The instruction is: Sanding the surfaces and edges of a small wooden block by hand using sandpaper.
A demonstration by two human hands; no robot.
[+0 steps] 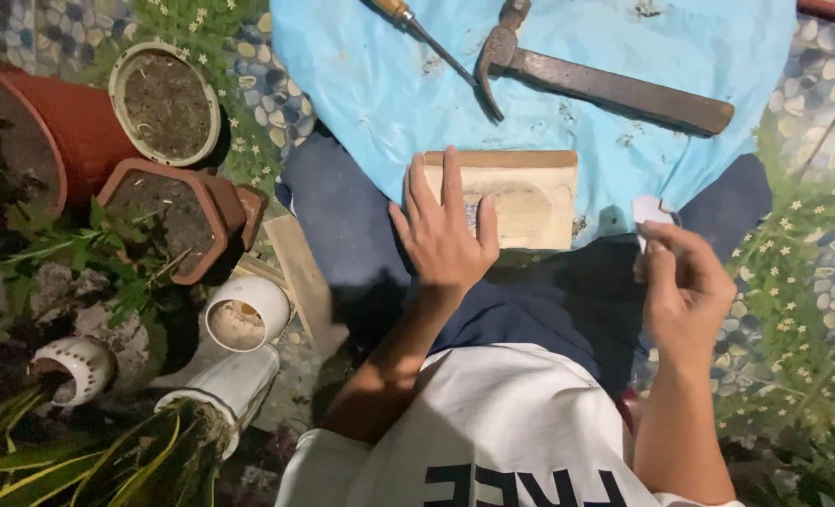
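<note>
A pale wooden block (528, 192) with a carved hollow rests on my lap, on the near edge of a light blue cloth (389, 84). My left hand (444, 230) lies flat on its left part, fingers spread, over a small dark thing that is mostly hidden. To the right, my right hand (685, 286) pinches a small white piece (649, 210) between thumb and fingers, held up beside the block and not touching it.
A rusty claw hammer (605, 80) and a screwdriver (422, 33) lie on the cloth's far part. To the left stand terracotta pots (169, 202), a round pot of soil (164, 103), white pipe planters (247, 312) and leafy plants. A wooden plank (305, 282) leans by my left leg.
</note>
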